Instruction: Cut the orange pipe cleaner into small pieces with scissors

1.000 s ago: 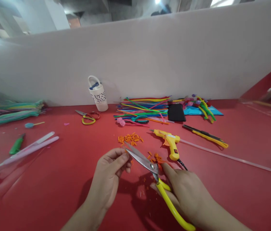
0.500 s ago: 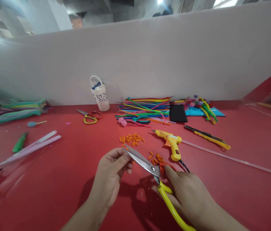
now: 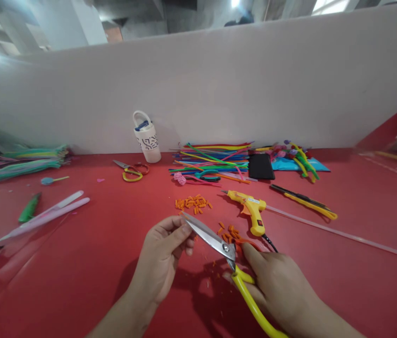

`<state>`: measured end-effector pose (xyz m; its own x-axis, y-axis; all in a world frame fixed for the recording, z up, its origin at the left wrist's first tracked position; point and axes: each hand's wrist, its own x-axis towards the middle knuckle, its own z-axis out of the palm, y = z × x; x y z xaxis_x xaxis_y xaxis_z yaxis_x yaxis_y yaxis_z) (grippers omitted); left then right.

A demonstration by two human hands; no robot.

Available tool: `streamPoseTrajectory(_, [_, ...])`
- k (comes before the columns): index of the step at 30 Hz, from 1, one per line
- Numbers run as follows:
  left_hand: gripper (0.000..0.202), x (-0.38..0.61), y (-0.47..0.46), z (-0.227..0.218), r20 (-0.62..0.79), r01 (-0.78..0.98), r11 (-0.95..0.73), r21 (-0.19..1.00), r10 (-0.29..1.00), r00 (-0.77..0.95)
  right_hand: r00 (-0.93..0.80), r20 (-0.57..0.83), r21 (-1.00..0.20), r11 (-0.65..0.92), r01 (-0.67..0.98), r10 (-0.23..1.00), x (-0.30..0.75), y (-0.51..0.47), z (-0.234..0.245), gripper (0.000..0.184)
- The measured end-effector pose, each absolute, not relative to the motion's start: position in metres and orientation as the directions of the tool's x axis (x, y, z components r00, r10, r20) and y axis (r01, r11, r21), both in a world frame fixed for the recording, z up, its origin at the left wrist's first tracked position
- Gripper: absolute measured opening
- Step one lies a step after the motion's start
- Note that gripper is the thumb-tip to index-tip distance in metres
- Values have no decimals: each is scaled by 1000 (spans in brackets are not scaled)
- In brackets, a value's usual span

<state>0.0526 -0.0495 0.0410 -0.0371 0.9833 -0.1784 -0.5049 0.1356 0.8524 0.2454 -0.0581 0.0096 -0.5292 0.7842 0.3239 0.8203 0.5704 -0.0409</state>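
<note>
My right hand (image 3: 278, 281) is closed around the handles of a large pair of scissors (image 3: 209, 237), one yellow and one orange-red. The blades are nearly together and point up and left. Their tips meet the thumb and forefinger of my left hand (image 3: 166, 249), which pinches a tiny orange piece, mostly hidden by the fingers and blades. Just beyond lies a pile of short orange pieces (image 3: 193, 203). A smaller heap of orange pieces (image 3: 232, 231) sits behind the scissors' pivot, and orange scraps are scattered below the blades.
A yellow glue gun (image 3: 253, 211) with a long glue stick lies right of the piles. Farther back are colourful pipe cleaners (image 3: 212, 159), a black phone (image 3: 261, 166), second scissors (image 3: 131, 171) and a white tumbler (image 3: 148, 143). A black-and-yellow tool (image 3: 304, 202) lies right. A white partition (image 3: 198, 94) rises behind.
Both hands and the scissors stay almost in place, the blades still at the left fingertips. Only a very slight shift of the whole view shows.
</note>
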Motion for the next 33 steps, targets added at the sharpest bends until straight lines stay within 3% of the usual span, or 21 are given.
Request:
streamPoseTrajectory(7, [9, 51, -49, 40, -169, -500, 128, 856, 985, -37, -517, 323, -51, 560, 827, 793, 248, -55, 7, 24])
streamPoseTrajectory(9, [8, 51, -48, 39, -160, -491, 120, 863, 986, -40, -485, 267, -119, 528, 841, 833, 248, -54, 6, 22])
streamPoseTrajectory(11, [6, 51, -46, 38, -157, -477, 121, 870, 987, -36, -421, 178, -287, 456, 843, 890, 247, -53, 8, 22])
streamPoseTrajectory(13, [6, 52, -46, 36, -162, -453, 138, 881, 987, -16, -360, 86, -527, 349, 775, 929, 244, -52, 13, 24])
streamPoseTrajectory(16, [6, 55, -47, 33, -191, -386, 183, 904, 981, 18, -312, -44, -852, 127, 508, 949, 239, -53, 22, 25])
streamPoseTrajectory(18, [7, 59, -49, 31, -216, -312, 221, 924, 975, 49, -296, -131, -946, -30, 323, 946, 237, -54, 24, 20])
streamPoseTrajectory(22, [8, 69, -54, 25, -253, -163, 277, 947, 955, 154, -281, -200, -974, -159, 163, 939, 236, -57, 24, 16])
streamPoseTrajectory(28, [6, 82, -61, 11, -282, 50, 279, 959, 922, 265, -293, -188, -959, -110, 262, 937, 231, -58, 32, 20])
streamPoseTrajectory(33, [5, 84, -63, 8, -206, 159, 167, 973, 940, 273, -325, -152, -960, -61, 273, 933, 230, -56, 31, 20])
